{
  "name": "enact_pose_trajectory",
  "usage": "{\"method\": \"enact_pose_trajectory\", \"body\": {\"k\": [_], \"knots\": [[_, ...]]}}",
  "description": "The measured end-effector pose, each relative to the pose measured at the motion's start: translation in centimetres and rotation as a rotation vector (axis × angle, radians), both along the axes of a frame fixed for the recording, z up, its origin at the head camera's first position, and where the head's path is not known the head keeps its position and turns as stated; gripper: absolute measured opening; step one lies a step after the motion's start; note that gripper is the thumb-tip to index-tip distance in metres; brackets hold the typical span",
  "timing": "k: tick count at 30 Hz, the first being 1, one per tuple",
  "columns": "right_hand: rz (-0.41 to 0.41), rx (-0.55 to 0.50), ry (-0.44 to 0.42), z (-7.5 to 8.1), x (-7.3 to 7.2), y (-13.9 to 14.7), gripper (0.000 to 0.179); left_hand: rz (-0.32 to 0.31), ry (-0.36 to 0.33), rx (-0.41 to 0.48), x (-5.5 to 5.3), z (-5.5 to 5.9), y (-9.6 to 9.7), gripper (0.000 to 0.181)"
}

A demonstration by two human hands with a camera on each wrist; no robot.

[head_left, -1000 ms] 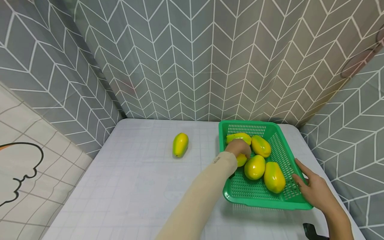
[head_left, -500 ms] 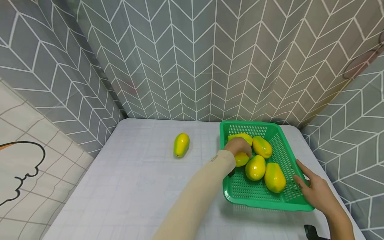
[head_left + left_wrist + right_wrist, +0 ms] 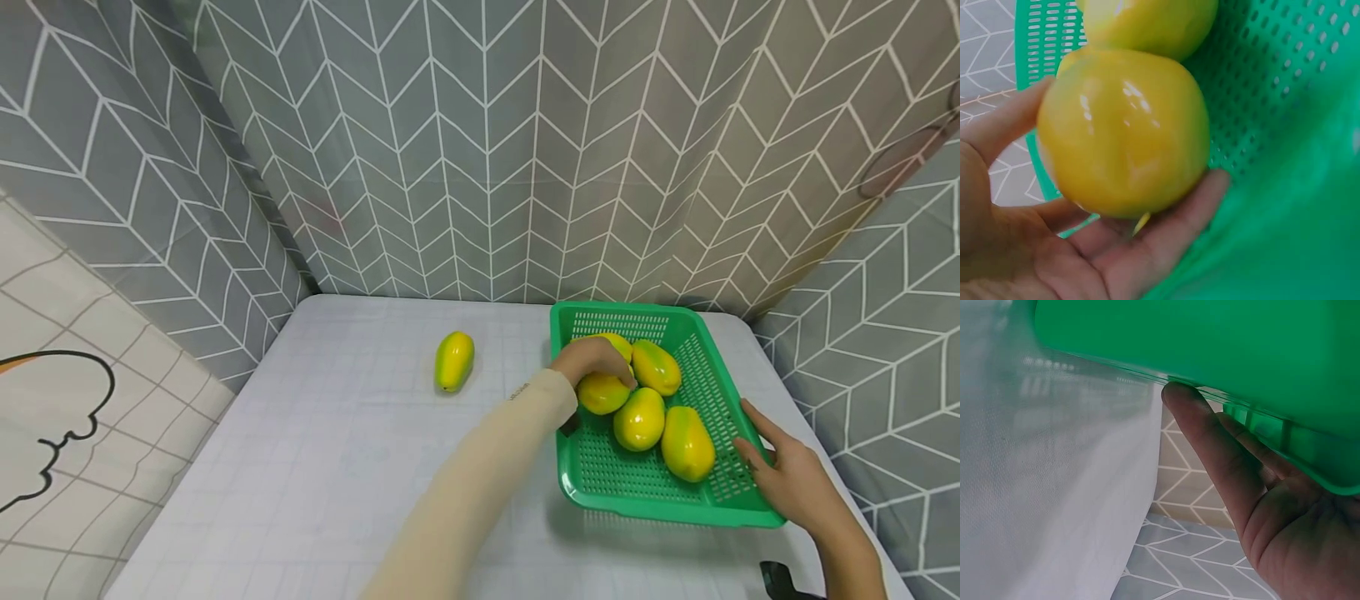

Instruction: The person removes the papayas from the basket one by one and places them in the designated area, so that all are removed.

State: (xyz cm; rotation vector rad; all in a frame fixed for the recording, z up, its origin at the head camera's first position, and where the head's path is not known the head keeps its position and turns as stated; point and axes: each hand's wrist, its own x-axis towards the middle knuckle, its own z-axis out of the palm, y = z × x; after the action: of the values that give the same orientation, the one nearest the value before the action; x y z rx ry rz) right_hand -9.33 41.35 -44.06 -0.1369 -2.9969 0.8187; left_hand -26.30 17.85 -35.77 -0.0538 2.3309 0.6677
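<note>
In the head view, my left hand (image 3: 596, 362) reaches over the left wall of a green plastic basket (image 3: 637, 505). It grips a glossy yellow-green papaya (image 3: 1125, 131), thumb on one side and fingers curled under the other in the left wrist view. Several more papayas lie in the basket around it, including a front one (image 3: 687, 443) and one at the back right (image 3: 655, 367). My right hand (image 3: 783, 475) holds the basket's right rim; the right wrist view shows its thumb against the green plastic and its other fingers partly hidden behind the edge.
A single papaya (image 3: 454, 362) lies on the white-covered table (image 3: 322, 450), left of the basket. Grey chevron-patterned curtains (image 3: 487, 167) stand behind and at both sides. A black object (image 3: 782, 581) shows near the right forearm.
The left hand has shifted slightly to the left and turned, so more of the gripped papaya shows. The right hand and basket hold almost the same place.
</note>
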Motion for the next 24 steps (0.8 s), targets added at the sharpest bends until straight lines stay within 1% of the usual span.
{"method": "enact_pose_trajectory", "body": {"k": [1,6,8,10,14,19,22,24], "knots": [[0.000,0.002,0.001,0.0,0.0,0.0,0.065,-0.006,-0.001,0.017,-0.1,0.0,-0.2,0.064],[-0.003,0.002,0.010,0.0,0.0,0.0,0.064,-0.082,-0.015,0.119,-0.4,-0.4,-1.1,0.064],[-0.003,0.004,0.017,0.0,0.0,0.0,0.064,-0.113,-0.016,0.160,-0.5,-0.6,-1.5,0.066],[-0.003,0.009,0.023,0.0,0.0,0.0,0.064,-0.131,-0.015,0.205,-0.6,-0.8,-2.0,0.069],[-0.005,0.023,0.028,-0.1,0.0,0.1,0.065,-0.148,-0.008,0.308,-0.6,-0.8,-3.2,0.073],[-0.007,0.026,0.030,-0.1,0.0,0.1,0.065,-0.153,-0.018,0.430,-0.7,-0.7,-4.6,0.065],[-0.005,0.024,0.033,-0.1,0.0,0.0,0.064,-0.160,-0.019,0.481,-0.8,-0.6,-5.3,0.062],[-0.004,0.021,0.036,-0.1,0.0,0.0,0.064,-0.168,-0.008,0.501,-0.9,-0.5,-5.7,0.060]]}}
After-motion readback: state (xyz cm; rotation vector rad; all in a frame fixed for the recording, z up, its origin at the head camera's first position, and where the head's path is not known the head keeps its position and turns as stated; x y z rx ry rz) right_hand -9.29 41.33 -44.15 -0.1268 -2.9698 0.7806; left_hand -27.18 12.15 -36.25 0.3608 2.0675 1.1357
